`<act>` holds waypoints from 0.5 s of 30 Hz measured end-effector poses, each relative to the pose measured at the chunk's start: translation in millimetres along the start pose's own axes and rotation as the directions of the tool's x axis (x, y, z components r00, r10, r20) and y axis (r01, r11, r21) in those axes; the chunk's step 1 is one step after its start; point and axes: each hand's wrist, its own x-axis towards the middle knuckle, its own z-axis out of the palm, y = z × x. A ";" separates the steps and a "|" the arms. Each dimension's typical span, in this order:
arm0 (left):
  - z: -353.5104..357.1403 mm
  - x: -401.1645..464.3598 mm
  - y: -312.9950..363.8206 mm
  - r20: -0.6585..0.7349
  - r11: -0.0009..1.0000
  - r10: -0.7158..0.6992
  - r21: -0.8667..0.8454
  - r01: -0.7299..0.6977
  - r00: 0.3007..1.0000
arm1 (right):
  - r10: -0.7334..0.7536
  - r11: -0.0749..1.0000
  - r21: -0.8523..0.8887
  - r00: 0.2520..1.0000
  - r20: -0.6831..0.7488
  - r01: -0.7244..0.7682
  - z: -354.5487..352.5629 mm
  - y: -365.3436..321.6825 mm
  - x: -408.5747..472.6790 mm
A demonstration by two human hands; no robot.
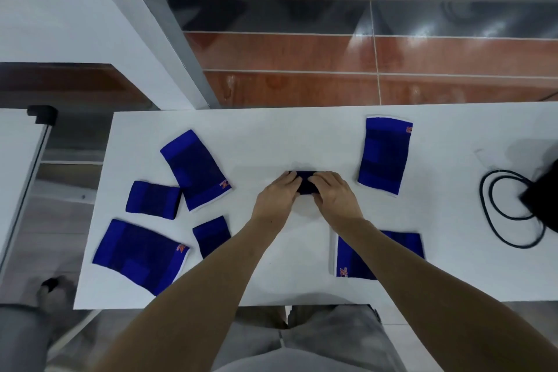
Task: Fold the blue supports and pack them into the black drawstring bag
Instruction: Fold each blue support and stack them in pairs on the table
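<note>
White and smooth, the bench runs across the view above a red-tiled floor, with a purple-lettered sign on the far wall. At its middle both hands bear on one small dark-blue knitted support, already doubled into a short pad whose long axis runs left to right. The left hand covers its left end and the right hand its right end, fingers curled over the cloth, each grip closed on the pad rather than spread (how firmly they pinch I cannot tell, since the fingertips hide most of it). The black drawstring bag lies well apart at the bench's right edge, its black cord looping toward the middle, so the right hand is the nearer one for carrying the pad over, and the move would run rightward along the pad's own long axis. Two flat blue sleeve-shaped supports with orange logos lie to the left, one to the far right and one under the right forearm; two small folded blue pads sit among the left ones. Most of the bag is cut off by the frame, so its mouth cannot be made out, and the near-right support is partly hidden by the forearm.
</note>
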 end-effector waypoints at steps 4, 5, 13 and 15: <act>-0.3 -25.7 7.3 -0.105 0.992 -0.123 -0.014 0.122 0.987 | -0.020 1.000 -0.015 1.000 -0.022 0.019 -10.8 2.2 -5.3; -0.7 -32.7 9.5 -0.114 0.987 -0.158 -0.025 0.156 0.981 | -0.026 1.000 -0.014 0.999 -0.030 0.025 -13.8 1.2 -7.5; -7.8 -103.4 21.0 -0.177 0.913 -0.405 -0.132 0.386 0.897 | -0.047 0.995 0.083 0.999 -0.021 0.048 -22.9 -27.9 -33.4; -7.6 -122.1 18.4 -0.190 0.880 -0.472 -0.161 0.447 0.861 | -0.058 0.993 0.105 0.998 -0.007 0.058 -19.3 -38.9 -40.2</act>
